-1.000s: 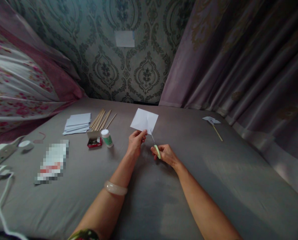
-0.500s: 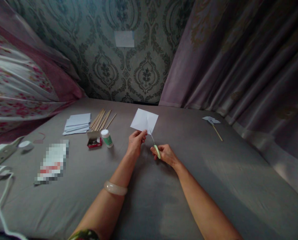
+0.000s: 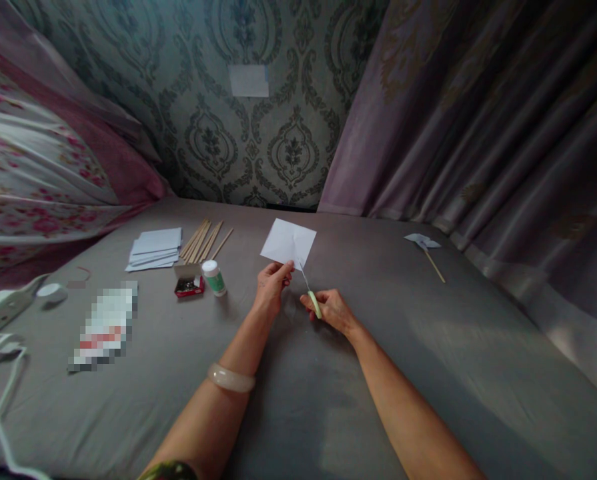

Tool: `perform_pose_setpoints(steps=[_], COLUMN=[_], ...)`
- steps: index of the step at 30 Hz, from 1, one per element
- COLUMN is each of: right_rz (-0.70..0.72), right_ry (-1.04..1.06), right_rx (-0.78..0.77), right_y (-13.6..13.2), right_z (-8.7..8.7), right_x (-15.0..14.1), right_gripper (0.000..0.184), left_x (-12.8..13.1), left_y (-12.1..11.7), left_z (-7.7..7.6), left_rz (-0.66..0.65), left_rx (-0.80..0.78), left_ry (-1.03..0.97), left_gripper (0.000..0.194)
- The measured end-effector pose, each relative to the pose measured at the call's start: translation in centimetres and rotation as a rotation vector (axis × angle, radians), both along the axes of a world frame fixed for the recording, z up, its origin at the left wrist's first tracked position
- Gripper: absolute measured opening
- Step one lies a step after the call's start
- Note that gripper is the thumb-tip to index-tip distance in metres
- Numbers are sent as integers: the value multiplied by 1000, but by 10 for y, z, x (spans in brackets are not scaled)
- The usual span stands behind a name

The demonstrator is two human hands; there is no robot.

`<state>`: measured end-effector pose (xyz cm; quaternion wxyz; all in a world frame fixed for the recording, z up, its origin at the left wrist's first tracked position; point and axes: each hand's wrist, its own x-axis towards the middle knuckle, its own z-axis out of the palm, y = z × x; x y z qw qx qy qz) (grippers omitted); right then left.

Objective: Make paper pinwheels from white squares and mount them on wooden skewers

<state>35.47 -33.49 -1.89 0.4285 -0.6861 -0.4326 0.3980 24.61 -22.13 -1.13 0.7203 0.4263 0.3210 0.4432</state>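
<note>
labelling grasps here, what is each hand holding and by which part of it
The left hand holds the white paper by its near edge; the right hand holds the scissors by the pale green handle.

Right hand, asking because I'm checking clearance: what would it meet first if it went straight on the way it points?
Probably the left hand, as the right hand points roughly that way, though one view leaves depth unclear. The scissors it holds aim at the white sheet.

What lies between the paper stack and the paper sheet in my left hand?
The head view shows wooden sticks between the paper stack and the paper sheet; the white-capped bottle stands slightly nearer the wearer.
</note>
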Motion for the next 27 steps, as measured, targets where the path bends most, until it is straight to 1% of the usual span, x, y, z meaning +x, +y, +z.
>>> perform_pose_setpoints(steps=[12, 23, 27], right_rz=[-26, -19, -17], right_ry=[-46, -66, -82], right_rx=[-6, 35, 34], right_y=[1, 1, 1], right_z=[-1, -5, -2], right_x=[-1, 1, 0], right_gripper=[50, 49, 49], left_x=[1, 0, 0], left_y=[1, 0, 0], left_z=[-1, 3, 3], left_rz=[-2, 6, 7], left_rx=[6, 1, 4], left_ry=[12, 16, 14], left_gripper=[31, 32, 33])
